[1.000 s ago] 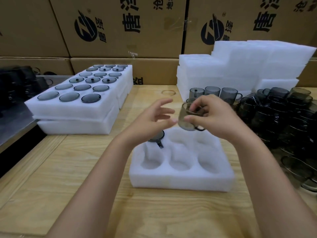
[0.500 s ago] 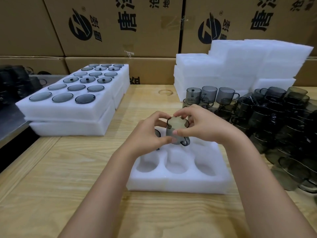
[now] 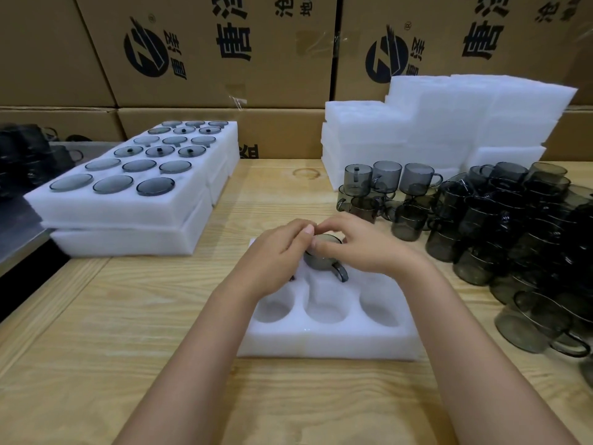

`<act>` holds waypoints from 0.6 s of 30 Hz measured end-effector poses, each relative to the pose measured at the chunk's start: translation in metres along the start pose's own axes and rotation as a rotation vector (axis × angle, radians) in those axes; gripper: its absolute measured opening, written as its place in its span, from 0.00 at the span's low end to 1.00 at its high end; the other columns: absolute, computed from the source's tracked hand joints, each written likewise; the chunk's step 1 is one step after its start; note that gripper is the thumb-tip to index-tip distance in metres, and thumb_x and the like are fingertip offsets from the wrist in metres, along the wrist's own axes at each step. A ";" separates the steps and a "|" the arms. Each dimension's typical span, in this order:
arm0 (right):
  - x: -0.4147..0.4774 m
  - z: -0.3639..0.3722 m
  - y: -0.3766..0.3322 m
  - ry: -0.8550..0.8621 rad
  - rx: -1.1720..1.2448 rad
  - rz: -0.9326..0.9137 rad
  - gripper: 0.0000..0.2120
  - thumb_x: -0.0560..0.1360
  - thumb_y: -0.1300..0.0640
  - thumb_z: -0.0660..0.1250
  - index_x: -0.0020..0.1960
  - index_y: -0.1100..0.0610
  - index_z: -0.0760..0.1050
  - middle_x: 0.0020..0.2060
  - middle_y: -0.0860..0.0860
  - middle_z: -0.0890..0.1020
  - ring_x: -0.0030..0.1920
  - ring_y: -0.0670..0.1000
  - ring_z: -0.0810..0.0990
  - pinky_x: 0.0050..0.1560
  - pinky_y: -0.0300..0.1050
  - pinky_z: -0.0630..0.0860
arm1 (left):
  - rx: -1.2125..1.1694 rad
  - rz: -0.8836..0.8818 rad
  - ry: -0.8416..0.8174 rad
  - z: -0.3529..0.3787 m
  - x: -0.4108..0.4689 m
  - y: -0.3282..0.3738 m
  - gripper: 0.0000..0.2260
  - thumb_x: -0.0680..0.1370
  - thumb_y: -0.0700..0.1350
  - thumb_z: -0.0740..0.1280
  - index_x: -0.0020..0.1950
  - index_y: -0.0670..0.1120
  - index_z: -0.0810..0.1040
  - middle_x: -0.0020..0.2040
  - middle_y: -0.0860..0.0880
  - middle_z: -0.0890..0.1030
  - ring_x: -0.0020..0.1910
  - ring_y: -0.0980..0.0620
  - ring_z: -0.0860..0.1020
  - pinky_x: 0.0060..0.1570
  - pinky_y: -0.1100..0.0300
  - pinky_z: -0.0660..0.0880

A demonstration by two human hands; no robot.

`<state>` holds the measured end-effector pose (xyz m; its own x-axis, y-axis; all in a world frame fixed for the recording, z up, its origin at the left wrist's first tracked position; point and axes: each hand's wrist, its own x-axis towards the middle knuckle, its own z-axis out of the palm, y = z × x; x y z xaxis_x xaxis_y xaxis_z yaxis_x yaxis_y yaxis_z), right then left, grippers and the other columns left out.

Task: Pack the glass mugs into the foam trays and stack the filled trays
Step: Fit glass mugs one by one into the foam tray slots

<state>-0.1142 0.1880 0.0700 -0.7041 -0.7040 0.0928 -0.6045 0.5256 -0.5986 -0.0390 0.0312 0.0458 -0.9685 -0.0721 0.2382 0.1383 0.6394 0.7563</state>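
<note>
A white foam tray [image 3: 324, 343] with round pockets lies in front of me on the wooden table. A smoky glass mug [image 3: 322, 263] sits partly sunk in the tray's far middle pocket, its handle pointing towards me and to the right. My left hand [image 3: 272, 261] and my right hand [image 3: 356, 248] both hold the mug at its rim, fingers curled over it. The three near pockets are hollow. My left hand hides the far left pocket, where only a dark handle tip peeks out.
Filled foam trays [image 3: 128, 200] are stacked at the left. A pile of loose glass mugs [image 3: 500, 226] covers the right side. Spare foam trays [image 3: 449, 123] stand behind them. Cardboard boxes [image 3: 224, 49] wall off the back.
Both hands have carried the mug down from above the tray into the far middle pocket. My left hand, open a second ago, now grips the mug with the right.
</note>
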 end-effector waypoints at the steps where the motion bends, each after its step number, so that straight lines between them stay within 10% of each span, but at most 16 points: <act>1: 0.002 0.006 -0.001 0.012 -0.037 -0.011 0.16 0.77 0.46 0.60 0.58 0.54 0.76 0.55 0.51 0.75 0.61 0.50 0.71 0.63 0.50 0.67 | 0.074 0.013 -0.008 0.002 0.000 0.001 0.19 0.80 0.59 0.50 0.61 0.55 0.75 0.51 0.55 0.81 0.51 0.51 0.79 0.51 0.56 0.72; 5: 0.003 0.032 0.005 -0.126 -0.351 0.116 0.25 0.81 0.45 0.44 0.77 0.49 0.49 0.77 0.46 0.51 0.77 0.49 0.44 0.73 0.58 0.33 | 0.540 0.090 -0.105 0.012 0.006 0.000 0.29 0.80 0.63 0.44 0.70 0.46 0.68 0.65 0.48 0.76 0.67 0.49 0.70 0.63 0.56 0.63; 8: 0.004 0.036 0.007 -0.168 -0.477 0.167 0.27 0.80 0.42 0.41 0.76 0.45 0.37 0.76 0.43 0.40 0.75 0.48 0.35 0.70 0.61 0.29 | 0.639 0.018 -0.188 0.015 0.009 -0.001 0.39 0.73 0.67 0.37 0.77 0.47 0.57 0.77 0.49 0.59 0.76 0.55 0.55 0.73 0.51 0.52; 14: 0.004 0.041 0.007 -0.072 -0.458 0.170 0.28 0.79 0.40 0.42 0.77 0.47 0.47 0.76 0.45 0.53 0.75 0.53 0.51 0.73 0.61 0.40 | 0.617 0.035 0.075 0.003 0.005 0.001 0.28 0.78 0.63 0.49 0.73 0.49 0.66 0.71 0.52 0.71 0.71 0.55 0.65 0.73 0.48 0.52; 18: 0.010 0.042 0.010 0.055 -0.457 0.162 0.24 0.78 0.39 0.46 0.70 0.47 0.62 0.66 0.48 0.70 0.65 0.54 0.65 0.64 0.56 0.56 | -0.176 -0.094 0.424 -0.026 -0.002 -0.016 0.11 0.79 0.49 0.64 0.62 0.51 0.76 0.55 0.56 0.80 0.60 0.55 0.76 0.56 0.64 0.70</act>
<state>-0.1117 0.1660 0.0313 -0.8139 -0.5759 0.0767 -0.5784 0.7909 -0.1997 -0.0342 0.0013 0.0492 -0.8138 -0.4532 0.3637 0.1226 0.4779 0.8698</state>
